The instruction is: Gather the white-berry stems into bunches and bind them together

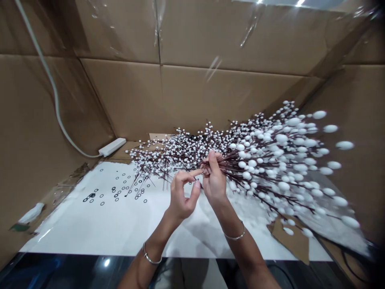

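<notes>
Head view: berry-tipped stems (224, 162) pinched between the right fingers (213, 160)

The white-topped table (90, 237) holds small rings (92, 195), white-berried stems (188, 150) and a cardboard scrap (293, 241).

Bare forearms, no sleeve visible on either. Left wrist: a slim silvery bangle (149, 257) with a small raised detail, possibly a clasp. Right wrist: a thin, pale, rounded bracelet (236, 236). Below the white surface's edge: pale, light-coloured clothing (203, 273), plain where seen.
</notes>
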Available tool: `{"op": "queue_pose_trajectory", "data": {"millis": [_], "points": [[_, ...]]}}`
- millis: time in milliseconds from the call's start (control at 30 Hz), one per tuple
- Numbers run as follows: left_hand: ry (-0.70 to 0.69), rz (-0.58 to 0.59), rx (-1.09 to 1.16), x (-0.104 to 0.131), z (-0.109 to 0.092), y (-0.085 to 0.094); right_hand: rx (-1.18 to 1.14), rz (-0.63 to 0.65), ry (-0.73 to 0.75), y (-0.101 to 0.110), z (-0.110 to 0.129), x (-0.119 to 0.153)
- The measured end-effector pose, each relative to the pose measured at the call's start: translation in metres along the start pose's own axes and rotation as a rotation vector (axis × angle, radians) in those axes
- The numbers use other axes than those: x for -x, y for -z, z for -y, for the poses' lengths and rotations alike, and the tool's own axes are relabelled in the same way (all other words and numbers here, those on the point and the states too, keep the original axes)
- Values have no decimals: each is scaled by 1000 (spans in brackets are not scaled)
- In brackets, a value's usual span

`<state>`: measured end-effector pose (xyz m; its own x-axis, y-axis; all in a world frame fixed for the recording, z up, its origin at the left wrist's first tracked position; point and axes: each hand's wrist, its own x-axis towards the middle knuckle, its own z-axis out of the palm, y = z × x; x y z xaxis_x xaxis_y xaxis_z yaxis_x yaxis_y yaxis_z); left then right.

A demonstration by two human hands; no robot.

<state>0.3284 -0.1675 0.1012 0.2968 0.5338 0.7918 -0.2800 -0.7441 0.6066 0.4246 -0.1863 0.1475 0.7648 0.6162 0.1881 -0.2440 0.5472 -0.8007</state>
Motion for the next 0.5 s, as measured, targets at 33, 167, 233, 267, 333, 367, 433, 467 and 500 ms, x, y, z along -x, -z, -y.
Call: {"op": "queue_pose_trajectory", "data": {"millis": [33, 167, 233, 267, 333, 367, 433, 467, 500], "points": [[-55, 1, -47, -2, 1, 2, -26, 13, -21, -1, 2, 1], [-205, -9, -192, -9, 1, 10, -48, 32, -42, -2, 8, 5], [-228, 0, -214, -9, 0, 10, -30, 27, -45, -2, 8, 5], [-220, 11, -199, -8, 0, 9, -23, 23, -42, -1, 8, 4], [-156, 42, -127, -3, -2, 5, -14, 13, -22, 0, 5, 2], [-107, 54, -72, -1, -3, 3, -9, 11, -6, 0, 4, 0], [24, 53, 78, 4, -6, -2, 7, 26, 22, 1, -1, -4], [101, 40, 169, 5, -8, -4, 24, 42, 35, 2, -3, -6], [179, 22, 271, 5, -10, -5, 46, 62, 46, 3, -5, -8]]}}
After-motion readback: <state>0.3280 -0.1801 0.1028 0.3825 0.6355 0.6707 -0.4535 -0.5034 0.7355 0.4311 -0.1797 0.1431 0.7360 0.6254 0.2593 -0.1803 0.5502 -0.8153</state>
